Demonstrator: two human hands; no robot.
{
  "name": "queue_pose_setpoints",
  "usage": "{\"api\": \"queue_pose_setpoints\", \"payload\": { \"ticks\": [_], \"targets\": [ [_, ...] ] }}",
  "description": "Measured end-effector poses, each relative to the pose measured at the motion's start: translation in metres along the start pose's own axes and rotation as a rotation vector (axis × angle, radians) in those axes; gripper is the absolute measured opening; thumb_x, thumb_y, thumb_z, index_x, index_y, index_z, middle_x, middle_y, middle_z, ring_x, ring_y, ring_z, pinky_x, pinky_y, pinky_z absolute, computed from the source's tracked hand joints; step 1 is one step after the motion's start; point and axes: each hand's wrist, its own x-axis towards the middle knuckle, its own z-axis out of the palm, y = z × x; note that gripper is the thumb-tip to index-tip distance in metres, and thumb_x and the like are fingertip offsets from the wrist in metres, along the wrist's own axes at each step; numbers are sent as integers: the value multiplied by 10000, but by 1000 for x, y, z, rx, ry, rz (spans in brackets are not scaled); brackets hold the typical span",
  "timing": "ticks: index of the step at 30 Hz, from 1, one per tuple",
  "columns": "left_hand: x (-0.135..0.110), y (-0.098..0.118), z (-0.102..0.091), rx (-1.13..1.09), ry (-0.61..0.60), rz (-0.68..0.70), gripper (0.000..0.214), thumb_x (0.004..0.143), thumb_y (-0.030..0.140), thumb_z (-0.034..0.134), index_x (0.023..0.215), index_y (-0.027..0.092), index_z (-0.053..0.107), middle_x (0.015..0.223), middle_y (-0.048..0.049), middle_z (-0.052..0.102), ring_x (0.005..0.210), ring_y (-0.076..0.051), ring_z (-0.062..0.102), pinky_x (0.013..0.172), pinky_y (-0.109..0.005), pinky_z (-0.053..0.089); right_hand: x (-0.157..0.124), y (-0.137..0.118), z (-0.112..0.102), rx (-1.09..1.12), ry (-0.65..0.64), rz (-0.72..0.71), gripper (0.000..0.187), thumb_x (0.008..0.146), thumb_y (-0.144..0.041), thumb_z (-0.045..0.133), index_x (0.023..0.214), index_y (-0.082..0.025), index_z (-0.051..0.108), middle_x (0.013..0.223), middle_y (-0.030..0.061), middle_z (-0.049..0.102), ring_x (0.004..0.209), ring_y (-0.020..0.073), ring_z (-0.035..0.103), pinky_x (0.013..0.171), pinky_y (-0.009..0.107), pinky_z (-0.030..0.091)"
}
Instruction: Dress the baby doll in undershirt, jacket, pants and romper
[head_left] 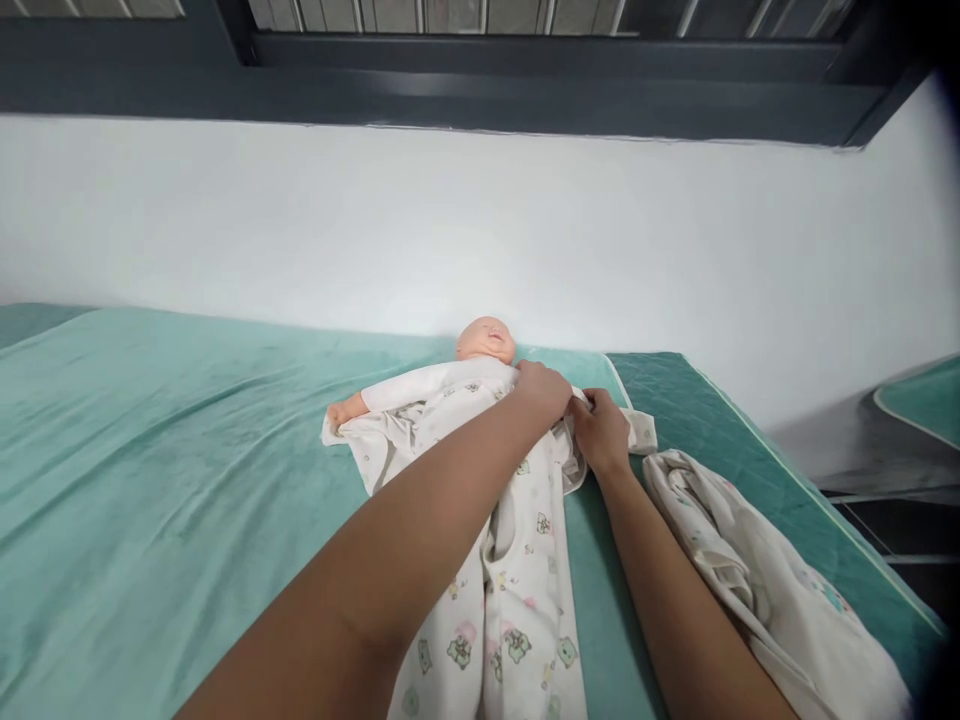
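Note:
A baby doll (491, 342) lies on its back, its head close to the wall. Its arm on the left is in a plain white sleeve (412, 388), with the bare doll hand (346, 410) sticking out over the cloth. A white baby romper (517, 645) with small printed animals covers the body, its legs stretched towards me. My left hand (546, 388) is closed at the doll's shoulder on the right, gripping the romper there. Just beside it, my right hand (602, 432) pinches the romper's sleeve, whose cuff (641, 430) shows past my fingers. The doll's arm on this side is hidden.
A crumpled white printed cloth (772, 580) lies to the right, next to my right forearm. Teal sheeting (187, 500) covers the surface up to the white wall (375, 220). A dark window frame (525, 85) runs above, and the bed's edge (810, 490) drops off at right.

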Motion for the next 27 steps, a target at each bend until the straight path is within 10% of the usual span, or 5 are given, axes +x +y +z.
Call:
{"api": "queue_pose_setpoints", "payload": {
  "ticks": [16,27],
  "targets": [
    [14,6,17,87,54,147,300,858,180,586,1133,130,695,1198,-193,686,1101,-297,629,924,-440,449,5,3,1,105,-23,147,410,845,-494,462,1069,-188,619,1016,127,689,969,298,579,844,390,398],
    [-15,-34,-18,228,190,180,328,847,142,576,1171,110,622,1143,-174,679,1078,-300,621,840,-384,432,13,18,-3,351,81,197,299,788,-441,515,958,-208,597,951,73,684,871,235,598,764,329,437]
  ]
}}
